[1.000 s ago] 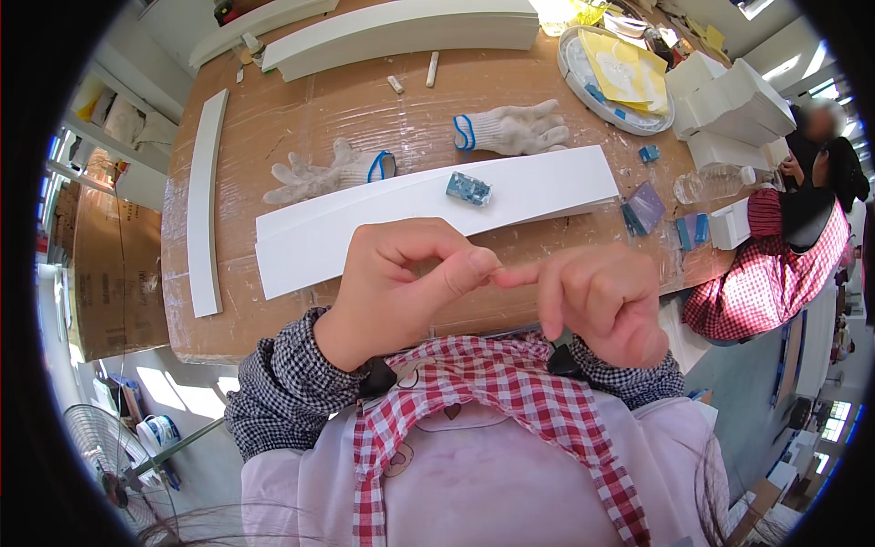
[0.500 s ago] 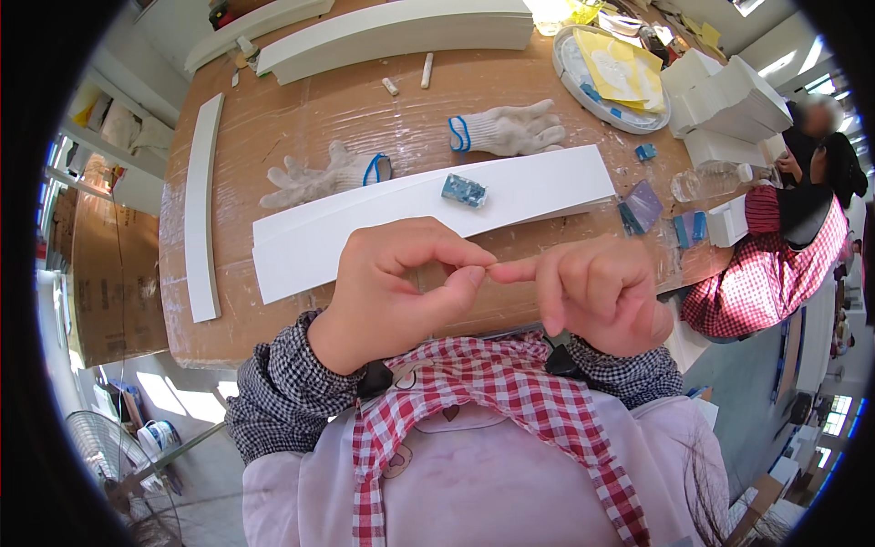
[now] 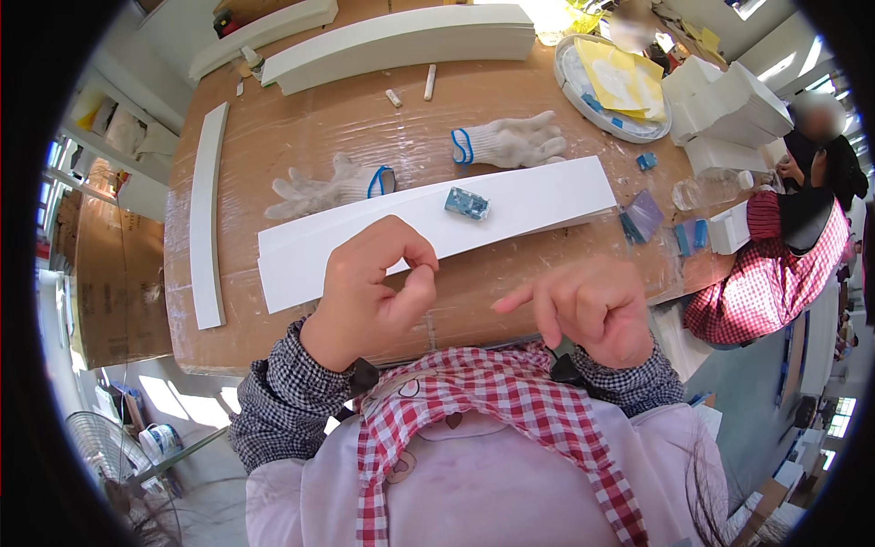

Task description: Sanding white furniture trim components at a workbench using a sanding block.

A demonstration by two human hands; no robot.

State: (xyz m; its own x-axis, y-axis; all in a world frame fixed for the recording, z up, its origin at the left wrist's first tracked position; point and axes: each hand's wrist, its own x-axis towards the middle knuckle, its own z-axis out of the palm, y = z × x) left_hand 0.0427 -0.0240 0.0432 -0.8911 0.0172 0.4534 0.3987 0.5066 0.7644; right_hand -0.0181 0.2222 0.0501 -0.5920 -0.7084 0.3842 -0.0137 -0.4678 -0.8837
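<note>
Above the near edge of the table, my left hand (image 3: 372,284) has its fingers curled and the thumb brought up to the forefinger. Whether anything tiny is pinched there I cannot make out. My right hand (image 3: 588,308) hovers to its right, forefinger stretched toward the left hand and the other fingers loosely bent, with nothing in it. A gap separates the two hands. Just beyond them lie long white boards (image 3: 538,199), stacked slightly askew. On top rests a small blue block (image 3: 468,203) with whitish smears. Two off-white knitted gloves with blue cuffs, a left one (image 3: 330,185) and a right one (image 3: 515,142), lie behind.
Another white strip (image 3: 209,219) lies along the table's left side; a thick white stack (image 3: 401,47) stands at the back. To the right are a round tray (image 3: 583,100) with yellow sheets, blue pieces (image 3: 643,217) and a clear bottle (image 3: 711,190). A co-worker's checked sleeve (image 3: 775,283) shows far right.
The hands have come apart: the left hand let go of the right forefinger and drew left, while the right moved slightly down. The view has shifted a little; the table things have not moved.
</note>
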